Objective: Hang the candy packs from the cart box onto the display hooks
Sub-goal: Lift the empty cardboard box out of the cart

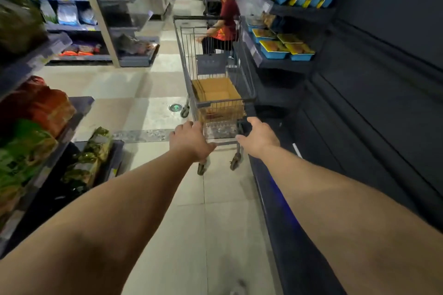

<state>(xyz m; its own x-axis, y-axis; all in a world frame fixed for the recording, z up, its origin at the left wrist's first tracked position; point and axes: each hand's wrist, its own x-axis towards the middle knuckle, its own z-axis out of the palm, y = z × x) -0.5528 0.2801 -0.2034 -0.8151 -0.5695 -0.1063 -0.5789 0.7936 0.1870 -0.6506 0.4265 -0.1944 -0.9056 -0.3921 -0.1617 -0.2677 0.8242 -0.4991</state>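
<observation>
Head view, centre of the frame: a wire shopping cart [215, 84] stands in a store aisle with an open cardboard box [217, 97] in its basket. No candy packs can be made out; the box interior looks bare from this angle, though its floor is partly hidden, and no display hooks are visible.

Both arms reach toward the near end of the cart. The left hand [190, 140] is curled with its fingers hidden at the cart's lower rail, so whether it grips the rail cannot be told. The right hand [260, 137] is spread, thumb apart from fingers, just beside the cart's corner and seemingly not closed on anything.

Risks, as I judge them: the cart stands on castors, so a one-sided push could swing it into the dark shelving [282, 64] at centre right. A person in a red shirt [227, 24] crouches just beyond the cart at upper centre; rolling it forward could strike them.
</observation>
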